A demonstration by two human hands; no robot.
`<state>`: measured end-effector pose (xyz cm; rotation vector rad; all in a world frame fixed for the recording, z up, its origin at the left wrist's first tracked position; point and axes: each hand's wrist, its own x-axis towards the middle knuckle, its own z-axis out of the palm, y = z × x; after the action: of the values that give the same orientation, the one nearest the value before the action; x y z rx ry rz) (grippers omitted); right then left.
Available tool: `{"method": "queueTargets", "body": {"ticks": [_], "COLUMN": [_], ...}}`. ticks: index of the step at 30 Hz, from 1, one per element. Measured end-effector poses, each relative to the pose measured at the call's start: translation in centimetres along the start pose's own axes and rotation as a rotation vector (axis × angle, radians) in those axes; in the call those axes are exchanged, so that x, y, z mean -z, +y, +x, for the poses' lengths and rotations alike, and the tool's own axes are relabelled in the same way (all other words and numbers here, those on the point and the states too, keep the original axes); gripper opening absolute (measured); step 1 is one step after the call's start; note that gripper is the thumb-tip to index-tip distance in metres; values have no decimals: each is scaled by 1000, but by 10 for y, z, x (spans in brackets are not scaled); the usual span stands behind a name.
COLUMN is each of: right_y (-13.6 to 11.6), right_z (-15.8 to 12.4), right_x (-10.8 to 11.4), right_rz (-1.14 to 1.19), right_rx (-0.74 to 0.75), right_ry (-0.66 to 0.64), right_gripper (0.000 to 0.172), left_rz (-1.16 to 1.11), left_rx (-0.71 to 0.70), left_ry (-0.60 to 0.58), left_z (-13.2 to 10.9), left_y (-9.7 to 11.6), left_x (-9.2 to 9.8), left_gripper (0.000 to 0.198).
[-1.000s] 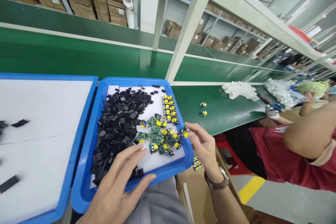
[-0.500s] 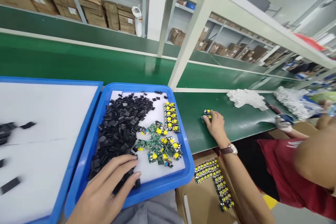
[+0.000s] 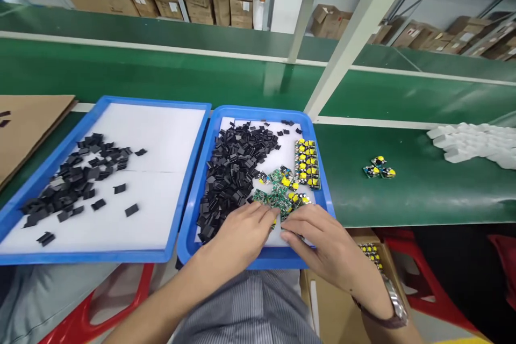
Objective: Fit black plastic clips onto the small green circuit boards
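My left hand (image 3: 249, 230) reaches over the blue tray (image 3: 183, 244), its fingers bent and pressed together beside a loose heap of small green circuit boards (image 3: 278, 193) with yellow parts. What lies under its fingertips is hidden. My right hand (image 3: 322, 236) faces it from the right, thumb and fingers curled around the near edge of the heap at a circuit board that is mostly covered. Black folded pieces (image 3: 229, 177) fill the tray's left side. Neat rows of yellow-topped boards (image 3: 307, 164) stand along its right side.
Another blue tray (image 3: 169, 247) with scattered black pieces (image 3: 80, 177) adjoins on the left. On the green bench, three boards (image 3: 379, 167) lie together, near white foam-like packing (image 3: 479, 142). A cardboard box (image 3: 334, 301) with boards sits below at the right. A pale post (image 3: 355, 27) rises behind.
My right hand has left the boards on the bench and come back over the tray. My left hand has shifted from the black pieces to the board heap. The view has swung left.
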<state>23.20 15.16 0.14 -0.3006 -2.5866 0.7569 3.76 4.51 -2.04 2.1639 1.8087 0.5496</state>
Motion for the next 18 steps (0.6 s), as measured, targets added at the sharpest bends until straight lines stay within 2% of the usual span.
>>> {"method": "queueTargets", "body": {"ticks": [3,5,7,10,15,18], "right_y": [-9,-12,-13,-14,-16,-14], "right_z": [-7,-7,-4,8,20,18], "right_x": [-17,-33,-50,-67,-59,-50], "right_rz": [-21,-63,-96,-122,-110,11], "right_rx": [-19,2,28,-19,-117,-199], "right_ry": [-91,-197,-304,-396,-433,-345], "right_gripper": [14,15,15,14,8,7], "left_rz": [-197,-330,-456,-643,-859,-908], "left_rx": [127,244,346,430,508,519], "left_ry": [69,145,245,371,490,502], "left_z": [-26,-42,-54,-65,-77,-81], "left_y": [-11,-17,-20,-20,-16,-16], "left_x": [18,28,31,29,26,23], "left_gripper": [38,38,36,38,39,32]}}
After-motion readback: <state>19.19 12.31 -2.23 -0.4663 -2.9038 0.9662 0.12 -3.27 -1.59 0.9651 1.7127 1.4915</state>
